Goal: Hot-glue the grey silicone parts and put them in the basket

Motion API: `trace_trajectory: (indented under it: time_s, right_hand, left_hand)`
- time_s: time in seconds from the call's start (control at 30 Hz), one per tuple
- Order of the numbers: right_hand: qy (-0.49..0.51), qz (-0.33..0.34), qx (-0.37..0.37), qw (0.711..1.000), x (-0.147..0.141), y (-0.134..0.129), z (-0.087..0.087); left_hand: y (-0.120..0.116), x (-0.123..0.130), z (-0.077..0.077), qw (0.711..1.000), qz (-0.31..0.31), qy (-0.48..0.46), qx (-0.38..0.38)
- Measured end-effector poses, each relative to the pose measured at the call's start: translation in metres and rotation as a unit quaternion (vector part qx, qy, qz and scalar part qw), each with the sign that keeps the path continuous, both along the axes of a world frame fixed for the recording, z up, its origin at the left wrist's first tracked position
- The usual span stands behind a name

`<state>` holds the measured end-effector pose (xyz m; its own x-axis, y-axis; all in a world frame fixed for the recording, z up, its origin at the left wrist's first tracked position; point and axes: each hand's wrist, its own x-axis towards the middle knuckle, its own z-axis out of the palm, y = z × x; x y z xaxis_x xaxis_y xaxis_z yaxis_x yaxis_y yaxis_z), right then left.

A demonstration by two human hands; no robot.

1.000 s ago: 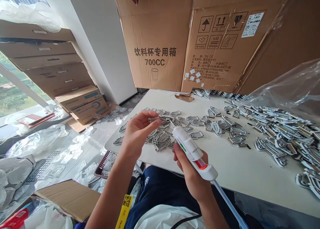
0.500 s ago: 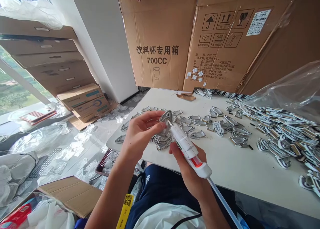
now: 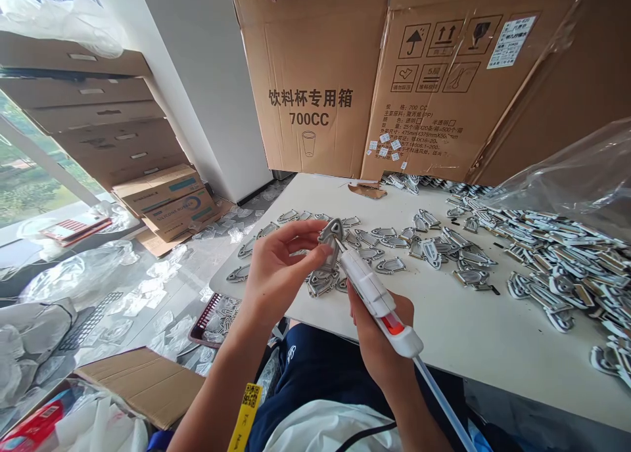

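Between the thumb and fingers of my left hand (image 3: 283, 261), a grey plastic part (image 3: 332, 240) with a pointed, rounded top is held up above the table. My right hand (image 3: 382, 337) is wrapped round a white glue gun (image 3: 369, 284) with a red-orange patch near its rear. The gun's metal tip is at the right side of the grey part; whether it touches cannot be made out. A translucent stick or cable trails from the gun's back end. Under and beyond my hands, several similar grey parts (image 3: 323, 282) lie on the white table (image 3: 315, 196).
A large heap of grey-white parts (image 3: 566, 268) covers the table's right side beside clear plastic film (image 3: 582, 176). Cardboard boxes (image 3: 315, 58) stand behind. A dark red basket (image 3: 202, 327) holding parts is at lower left, near an open carton (image 3: 142, 380). Plastic bags litter the floor.
The glue gun and my right hand have shifted slightly right and down. The grey part in my left hand has moved a little to the right; both grips are kept.
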<state>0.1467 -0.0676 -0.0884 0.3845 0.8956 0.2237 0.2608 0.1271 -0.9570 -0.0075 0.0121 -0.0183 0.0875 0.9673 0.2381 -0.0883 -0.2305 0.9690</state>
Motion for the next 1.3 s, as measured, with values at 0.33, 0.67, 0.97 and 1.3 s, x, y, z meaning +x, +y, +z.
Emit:
trace_trajectory:
  time_s: [0.33,0.67,0.97,1.3]
  right_hand:
    - [0.035,0.006,0.003,0.999,0.003,0.003,0.002]
    - [0.052,0.048,-0.014,0.997,0.005,0.000,0.006]
    - [0.036,0.055,-0.008,0.998,0.003,0.007,0.008]
    - [0.236,0.058,0.057,0.968,0.004,-0.006,0.014]
  left_hand:
    - [-0.002,0.001,0.000,0.999,0.015,0.025,0.021]
    - [-0.006,0.006,0.005,0.947,0.092,0.184,0.246]
    - [0.007,-0.005,0.003,0.967,0.075,0.160,0.184]
    - [0.023,-0.015,-0.005,0.997,-0.060,-0.026,-0.032]
